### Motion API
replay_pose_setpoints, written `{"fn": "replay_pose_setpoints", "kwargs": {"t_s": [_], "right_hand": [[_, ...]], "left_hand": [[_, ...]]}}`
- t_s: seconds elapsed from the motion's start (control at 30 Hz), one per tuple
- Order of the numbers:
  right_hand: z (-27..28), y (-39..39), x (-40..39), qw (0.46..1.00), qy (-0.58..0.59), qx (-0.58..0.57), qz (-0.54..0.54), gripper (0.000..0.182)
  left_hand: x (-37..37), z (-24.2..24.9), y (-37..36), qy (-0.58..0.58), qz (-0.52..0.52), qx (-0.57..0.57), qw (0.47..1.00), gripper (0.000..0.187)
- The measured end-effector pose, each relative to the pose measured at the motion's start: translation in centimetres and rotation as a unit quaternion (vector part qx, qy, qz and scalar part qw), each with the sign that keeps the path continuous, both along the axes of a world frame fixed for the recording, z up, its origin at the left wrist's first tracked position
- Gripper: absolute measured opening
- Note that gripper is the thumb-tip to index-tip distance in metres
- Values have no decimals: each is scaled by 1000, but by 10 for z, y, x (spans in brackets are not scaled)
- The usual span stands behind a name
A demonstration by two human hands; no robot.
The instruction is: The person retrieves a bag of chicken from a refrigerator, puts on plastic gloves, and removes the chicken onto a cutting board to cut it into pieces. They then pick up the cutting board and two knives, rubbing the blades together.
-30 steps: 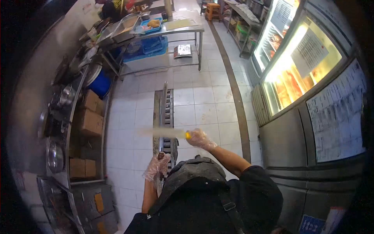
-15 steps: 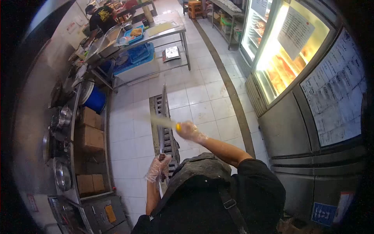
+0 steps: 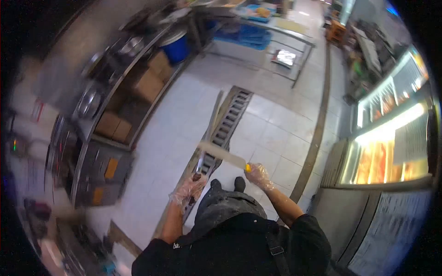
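My left hand [image 3: 189, 188], in a clear plastic glove, is closed round the dark handle of a long, thin sharpening steel [image 3: 213, 118], which points up and away from me. My right hand [image 3: 260, 175], gloved the same way, grips the yellow handle of a wide-bladed knife [image 3: 226, 156]. The knife's blade reaches leftward, and its far end crosses the lower part of the steel. Whether the two touch is hard to tell, as the blade is slightly blurred. Both are held in the air in front of my dark apron.
Below lies a floor drain grate [image 3: 225, 130] in white tiles. A shelf with cardboard boxes [image 3: 148, 83] and metal bowls [image 3: 90, 102] stands left, a blue bucket [image 3: 176, 49] beyond it. A metal table [image 3: 287, 26] is ahead, lit glass-door fridges [image 3: 384, 158] on the right.
The whole view has turned, so the shelf and fridges now appear slanted. My right hand has drawn the knife to the right, leaving its far end across the steel. Both hands keep their grips.
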State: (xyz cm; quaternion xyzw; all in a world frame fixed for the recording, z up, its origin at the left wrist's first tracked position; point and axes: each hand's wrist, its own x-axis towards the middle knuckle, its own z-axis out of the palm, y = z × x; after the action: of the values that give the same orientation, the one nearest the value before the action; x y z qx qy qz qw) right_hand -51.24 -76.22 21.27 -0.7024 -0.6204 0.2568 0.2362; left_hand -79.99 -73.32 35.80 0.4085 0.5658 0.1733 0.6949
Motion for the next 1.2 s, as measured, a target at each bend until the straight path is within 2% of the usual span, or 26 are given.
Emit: {"fn": "replay_pose_setpoints", "kwargs": {"t_s": [0.07,0.13,0.2,0.27,0.33,0.37,0.4,0.47,0.5,0.57,0.6,0.67,0.7,0.73,0.8,0.83,0.87,0.9,0.93,0.97,1.0,1.03,1.07,1.13,1.17,1.2], "right_hand": [[50,-4,-13,999,30,-25,12,18],[20,1,-22,1000,0,17,18,16],[29,-2,-34,993,27,46,103,16],[45,-6,-50,975,-35,109,188,17],[55,0,-62,987,98,5,125,15],[66,-4,-79,985,170,23,37,15],[58,-5,-89,984,164,23,69,15],[32,-17,-114,926,31,224,304,16],[26,-23,-131,917,37,225,329,16],[21,-32,-158,890,33,237,389,17],[35,-43,-180,880,30,238,410,17],[52,-78,-216,957,125,28,260,16],[-26,-83,-225,906,110,194,359,10],[-9,-98,-239,899,113,189,379,10],[58,-126,-258,760,32,294,579,12],[-11,-115,-266,812,-33,191,550,8],[-41,-107,-263,756,-218,367,496,9],[-68,-91,-259,646,-379,525,404,10],[-117,-44,-257,802,-240,284,467,14],[-145,-13,-272,871,-86,6,484,18],[-114,-17,-305,859,-81,16,505,18],[-80,-21,-327,804,-86,181,559,17],[-37,-40,-333,727,-89,332,595,17],[71,-92,-361,737,41,132,662,21],[104,-115,-384,725,44,130,675,21],[128,-139,-402,744,195,-44,638,25]], "left_hand": [[-18,-1,-25,-83,37,-37,995,21],[-22,-2,-48,-74,61,-19,995,22],[-27,-5,-67,-9,105,19,994,22],[-39,6,-90,-30,141,14,989,23],[-50,14,-116,-57,177,6,983,24],[-55,13,-130,-76,178,10,981,25],[-63,13,-146,-93,185,14,978,25],[-70,20,-182,-47,227,28,972,26],[-76,22,-201,3,232,36,972,27],[-95,9,-240,-10,245,43,968,29],[-102,3,-258,-27,237,51,970,31],[-106,-5,-304,-79,285,32,955,34],[-111,-5,-321,-71,299,32,951,35],[-117,-6,-338,-59,309,31,949,35],[-117,-24,-365,-65,357,34,931,34],[-124,-28,-386,-25,372,67,925,34],[-129,-30,-409,16,388,95,916,33],[-136,-26,-429,-109,460,25,881,31],[-136,-20,-452,-108,482,27,869,31],[-138,-7,-474,-38,483,64,872,30],[-143,3,-480,39,481,103,870,29],[-140,-3,-490,130,491,203,837,28],[-140,-2,-495,128,509,202,827,28],[-134,8,-505,86,538,178,819,28],[-129,13,-504,59,579,128,803,28],[-122,16,-504,61,593,123,793,28]]}}
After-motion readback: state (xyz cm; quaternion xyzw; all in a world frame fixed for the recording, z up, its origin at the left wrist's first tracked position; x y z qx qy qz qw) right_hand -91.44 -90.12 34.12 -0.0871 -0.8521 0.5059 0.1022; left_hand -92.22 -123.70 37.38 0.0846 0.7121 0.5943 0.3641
